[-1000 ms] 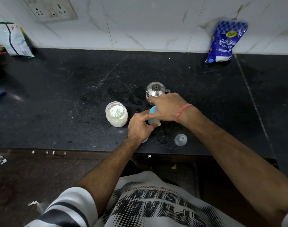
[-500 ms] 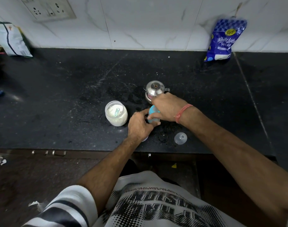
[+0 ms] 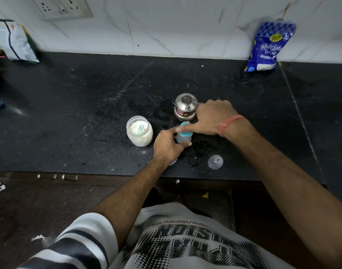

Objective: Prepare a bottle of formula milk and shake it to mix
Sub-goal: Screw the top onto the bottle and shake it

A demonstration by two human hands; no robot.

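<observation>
At far left a crumpled packet (image 3: 12,41) leans on the wall under a socket plate (image 3: 63,6); its print is too small to read. On the black surface (image 3: 69,105) stands an open jar (image 3: 139,131) of white powder with a pale scoop (image 3: 141,129) in it. Just right of the jar, the left hand (image 3: 167,147) curls its fingers round the baby bottle (image 3: 183,135) near the front edge. The right hand (image 3: 211,118) pinches the bottle's blue collar, thumb (image 3: 187,129) laid across it. Behind the bottle sits a small steel pot (image 3: 185,106) with a lid. A clear cap (image 3: 215,162) lies near the edge. At far right a blue bag (image 3: 269,47) reads "White Label SUGAR".
</observation>
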